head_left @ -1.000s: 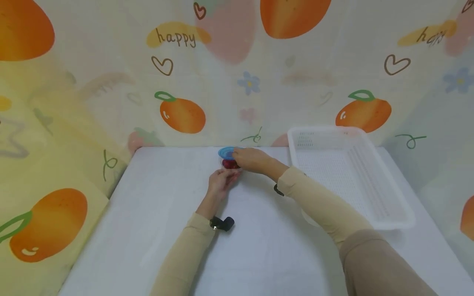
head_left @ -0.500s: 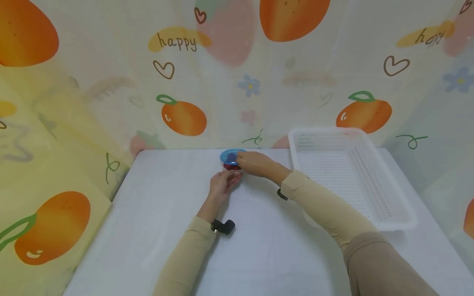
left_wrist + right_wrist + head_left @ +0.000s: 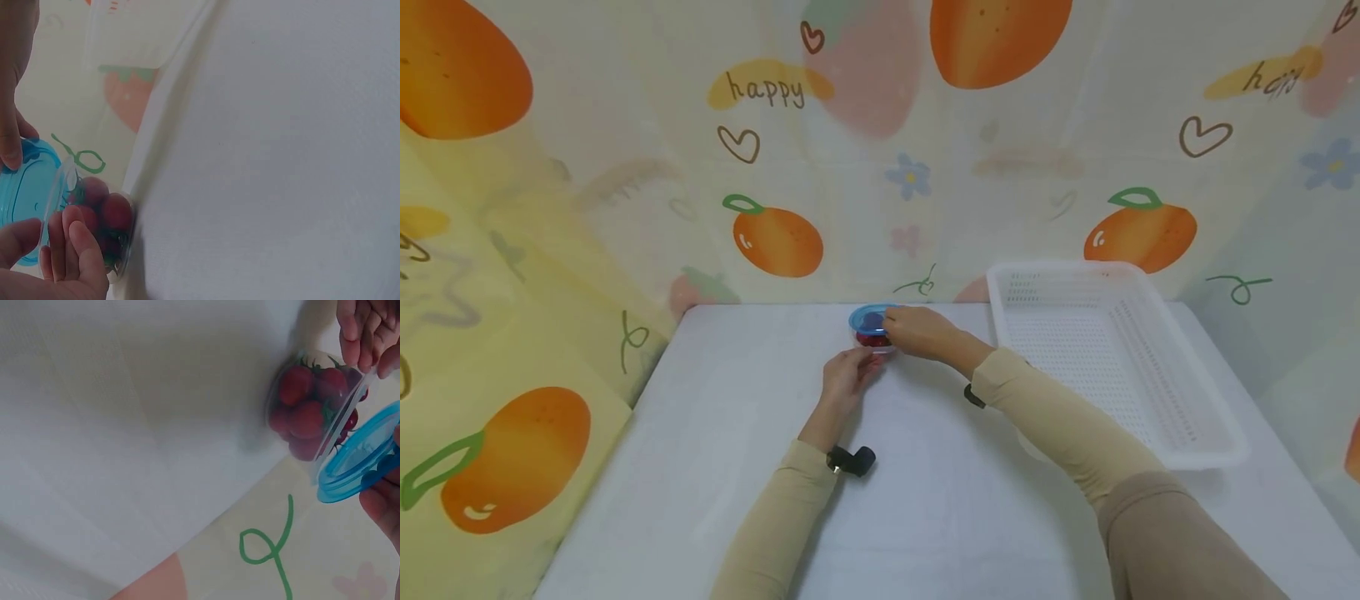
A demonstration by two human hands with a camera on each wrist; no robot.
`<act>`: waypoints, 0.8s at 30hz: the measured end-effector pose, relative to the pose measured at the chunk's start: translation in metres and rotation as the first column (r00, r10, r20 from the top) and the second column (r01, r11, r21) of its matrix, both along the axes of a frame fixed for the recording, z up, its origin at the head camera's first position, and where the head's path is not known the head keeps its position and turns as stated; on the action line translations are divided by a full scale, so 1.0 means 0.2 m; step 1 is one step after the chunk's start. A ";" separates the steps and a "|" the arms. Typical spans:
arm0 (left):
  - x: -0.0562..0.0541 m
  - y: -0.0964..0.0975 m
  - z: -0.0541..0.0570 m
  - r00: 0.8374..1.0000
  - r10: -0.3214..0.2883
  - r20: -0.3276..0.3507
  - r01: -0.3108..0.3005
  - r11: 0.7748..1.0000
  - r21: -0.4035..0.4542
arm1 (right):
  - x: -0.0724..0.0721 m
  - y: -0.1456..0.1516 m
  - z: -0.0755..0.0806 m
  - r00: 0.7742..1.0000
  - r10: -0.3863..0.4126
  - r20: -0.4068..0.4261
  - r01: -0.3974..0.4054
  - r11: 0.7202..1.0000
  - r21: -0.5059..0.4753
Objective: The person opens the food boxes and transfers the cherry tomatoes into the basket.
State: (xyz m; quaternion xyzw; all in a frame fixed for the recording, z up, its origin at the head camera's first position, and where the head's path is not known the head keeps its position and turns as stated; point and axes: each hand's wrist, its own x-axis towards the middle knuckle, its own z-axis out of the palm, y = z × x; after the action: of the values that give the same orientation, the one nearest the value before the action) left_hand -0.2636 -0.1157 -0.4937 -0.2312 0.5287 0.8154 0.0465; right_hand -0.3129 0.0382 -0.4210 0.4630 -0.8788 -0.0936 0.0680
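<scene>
A small clear container (image 3: 342,419) of cherry tomatoes (image 3: 306,419) with green tops stands near the table's back edge. Over it, my right hand (image 3: 917,331) pinches a round blue lid (image 3: 867,318) by its edge. Seen from the right wrist, the lid (image 3: 350,472) is tilted, its lower edge close to the container's rim and a gap showing toward the left hand. My left hand (image 3: 844,379) holds the near side of the container. In the left wrist view, that hand's fingers (image 3: 78,250) lie against the wall, thumb on the lid side of the rim.
A large white perforated plastic basket (image 3: 1206,458) stands on the right of the white-covered table (image 3: 737,400), beneath the right forearm. Behind the table hangs a fruit-patterned cloth (image 3: 857,242). Each wrist wears a black camera mount (image 3: 852,460).
The blue lid has turned so more of its top faces the head camera, and the right hand has moved slightly with it. The left hand keeps at the container. The head view has shifted a little.
</scene>
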 end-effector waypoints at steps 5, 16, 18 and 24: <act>0.00 -0.01 0.00 1.000 0.011 -0.003 -0.011 1.000 -0.013 | 0.00 0.01 0.01 1.000 -0.011 0.000 0.011 0.999 -0.032; 0.00 -0.02 0.02 1.000 0.001 0.023 -0.001 1.000 -0.009 | -0.01 0.06 0.04 0.998 0.019 -0.058 -0.030 0.983 -0.181; 0.00 -0.02 0.02 1.000 -0.003 0.026 0.003 1.000 -0.014 | -0.02 0.07 0.05 0.999 0.011 -0.037 -0.019 0.976 -0.216; 0.00 -0.02 0.02 0.999 -0.008 0.053 0.009 0.999 -0.034 | -0.03 0.09 0.10 0.996 -0.049 0.077 0.069 0.958 -0.278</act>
State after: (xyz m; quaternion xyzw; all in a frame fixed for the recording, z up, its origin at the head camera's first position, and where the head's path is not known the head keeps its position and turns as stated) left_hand -0.2643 -0.1201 -0.4897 -0.2512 0.5419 0.7998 0.0600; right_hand -0.3195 0.0568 -0.4007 0.4251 -0.8985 0.0459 0.0994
